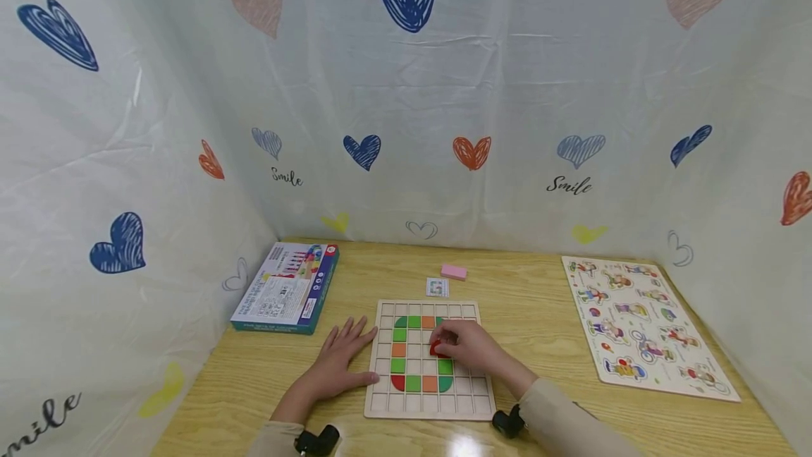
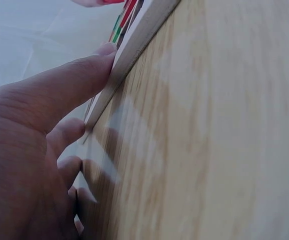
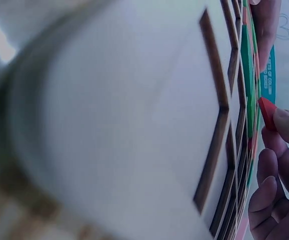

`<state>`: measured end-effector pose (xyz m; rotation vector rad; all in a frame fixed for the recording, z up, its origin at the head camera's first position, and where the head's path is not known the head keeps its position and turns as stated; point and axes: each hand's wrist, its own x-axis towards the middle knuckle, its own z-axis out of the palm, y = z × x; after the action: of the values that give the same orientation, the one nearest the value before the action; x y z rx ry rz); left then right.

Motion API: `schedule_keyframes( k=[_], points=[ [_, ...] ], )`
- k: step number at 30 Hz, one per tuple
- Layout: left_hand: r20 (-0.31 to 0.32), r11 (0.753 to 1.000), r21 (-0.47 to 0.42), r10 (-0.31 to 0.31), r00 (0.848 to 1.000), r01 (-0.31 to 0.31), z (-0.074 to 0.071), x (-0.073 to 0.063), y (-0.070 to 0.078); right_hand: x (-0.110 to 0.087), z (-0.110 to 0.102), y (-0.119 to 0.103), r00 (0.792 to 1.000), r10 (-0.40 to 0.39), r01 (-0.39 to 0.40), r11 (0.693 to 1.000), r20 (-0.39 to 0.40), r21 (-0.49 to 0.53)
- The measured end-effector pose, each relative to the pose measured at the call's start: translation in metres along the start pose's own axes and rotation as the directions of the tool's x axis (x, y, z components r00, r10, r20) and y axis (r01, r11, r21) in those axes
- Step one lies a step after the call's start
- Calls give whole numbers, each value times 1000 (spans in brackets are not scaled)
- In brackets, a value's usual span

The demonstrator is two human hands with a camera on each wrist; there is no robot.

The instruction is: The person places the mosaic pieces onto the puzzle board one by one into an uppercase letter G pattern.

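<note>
A wooden grid board (image 1: 387,404) lies on the table, with a ring of green, orange and red tiles set in its squares. My right hand (image 1: 471,345) is over the board's right side and pinches a red tile (image 3: 268,113) between thumb and finger, tilted above the grid. My left hand (image 1: 340,362) rests at the board's left edge with fingers spread. In the left wrist view its thumb (image 2: 79,80) touches the board's wooden side (image 2: 134,52).
A small pattern card (image 1: 437,287) and a pink block (image 1: 454,272) lie behind the board. At the back left is a flat game box (image 1: 285,288). A picture puzzle board (image 1: 634,323) lies to the right. A heart-print curtain (image 1: 431,90) surrounds the table.
</note>
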<state>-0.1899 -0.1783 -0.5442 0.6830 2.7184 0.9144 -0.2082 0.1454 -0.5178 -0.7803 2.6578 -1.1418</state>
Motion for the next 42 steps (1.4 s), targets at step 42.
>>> schedule_keyframes(
  k=[42],
  points=[
    [6,1000,3,-2,1000,2,-1,0,1,14,0,-27,991,-75,113,916,112,-384]
  ],
)
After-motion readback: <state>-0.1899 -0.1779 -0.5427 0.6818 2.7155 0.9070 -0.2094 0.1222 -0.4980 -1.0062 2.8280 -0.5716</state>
